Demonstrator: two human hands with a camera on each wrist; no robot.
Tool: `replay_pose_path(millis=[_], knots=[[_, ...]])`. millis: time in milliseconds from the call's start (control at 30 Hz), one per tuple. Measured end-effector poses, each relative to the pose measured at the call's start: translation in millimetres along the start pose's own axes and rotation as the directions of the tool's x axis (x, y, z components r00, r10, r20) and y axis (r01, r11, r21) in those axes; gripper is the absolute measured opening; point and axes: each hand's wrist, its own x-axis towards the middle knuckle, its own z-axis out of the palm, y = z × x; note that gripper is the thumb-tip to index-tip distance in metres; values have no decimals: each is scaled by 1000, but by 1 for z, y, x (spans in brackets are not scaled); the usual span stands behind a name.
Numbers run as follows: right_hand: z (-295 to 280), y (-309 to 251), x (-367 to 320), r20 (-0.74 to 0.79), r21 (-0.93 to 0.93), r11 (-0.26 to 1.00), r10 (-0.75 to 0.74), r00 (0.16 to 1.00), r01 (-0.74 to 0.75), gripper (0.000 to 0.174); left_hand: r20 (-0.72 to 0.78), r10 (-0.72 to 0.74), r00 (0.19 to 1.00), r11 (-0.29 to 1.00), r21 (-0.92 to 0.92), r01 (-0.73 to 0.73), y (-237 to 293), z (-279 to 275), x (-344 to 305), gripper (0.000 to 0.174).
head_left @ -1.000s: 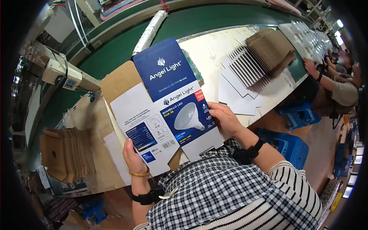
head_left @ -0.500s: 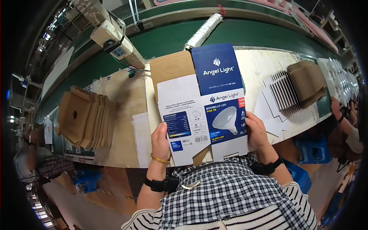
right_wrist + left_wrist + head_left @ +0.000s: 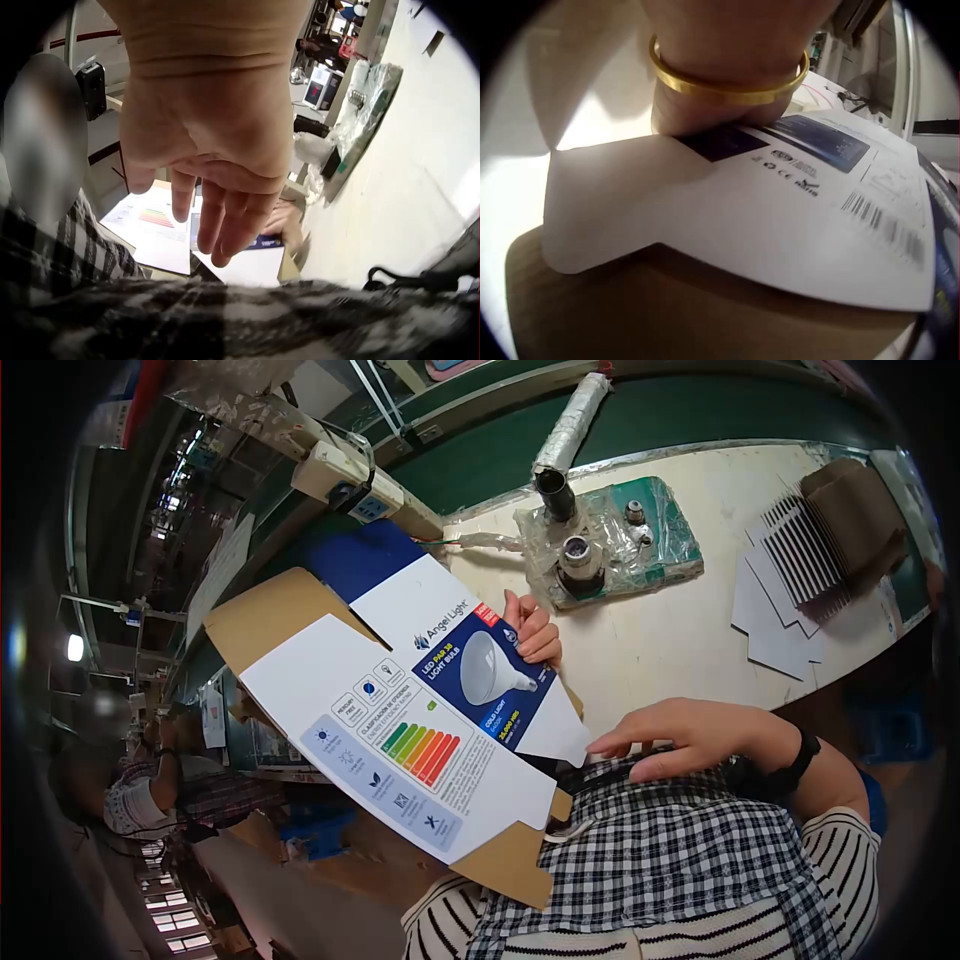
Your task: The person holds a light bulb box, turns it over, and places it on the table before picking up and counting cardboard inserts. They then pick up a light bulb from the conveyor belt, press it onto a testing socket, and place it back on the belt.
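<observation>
A flat, unfolded Angel Light bulb carton (image 3: 400,690) is tilted in front of the person, its energy-rating side facing the head camera. The left hand (image 3: 535,628) grips it from behind, fingers curled over its right edge; most of that hand is hidden. In the left wrist view the left hand (image 3: 720,105), with a gold bracelet, lies against the carton's barcode side (image 3: 780,225). The right hand (image 3: 690,735) holds nothing, its fingers extended beside the carton's lower right flap; contact cannot be told. The right wrist view shows the right hand (image 3: 214,150) with loosely straight fingers.
On the table (image 3: 700,625) behind the carton stands a plastic-wrapped green fixture (image 3: 665,540) with sockets. A foil-wrapped tube (image 3: 573,425) lies beyond. At the right are slotted cardboard dividers (image 3: 805,560) and white sheets (image 3: 765,630). A power socket box (image 3: 350,485) sits at the upper left.
The carton has been turned over and tilted, moving left and exposing the fixture. The right hand has let go; the left hand now grips from behind at the right edge. The head view has shifted.
</observation>
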Motion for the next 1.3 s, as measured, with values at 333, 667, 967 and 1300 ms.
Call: replay_pose_path(millis=[333, 667, 967, 1300], knots=[[3, 51, -12, -355, -170, 975, 75, 932, -143, 27, -53, -152, 987, 987, -56, 149, -40, 17, 10, 43], [8, 58, -15, -489, -176, 977, 22, 872, -123, 24, -54, -307, 950, 951, -67, 303, -57, 14, 7, 44], [9, 59, -10, -487, 59, 990, 140, 862, -127, 22, -19, -276, 961, 959, -73, 274, -62, 16, 8, 43], [16, 39, 0, -377, 360, 931, 203, 904, -59, 17, -470, 95, 877, 778, 585, 229, -84, 52, 26, 38]])
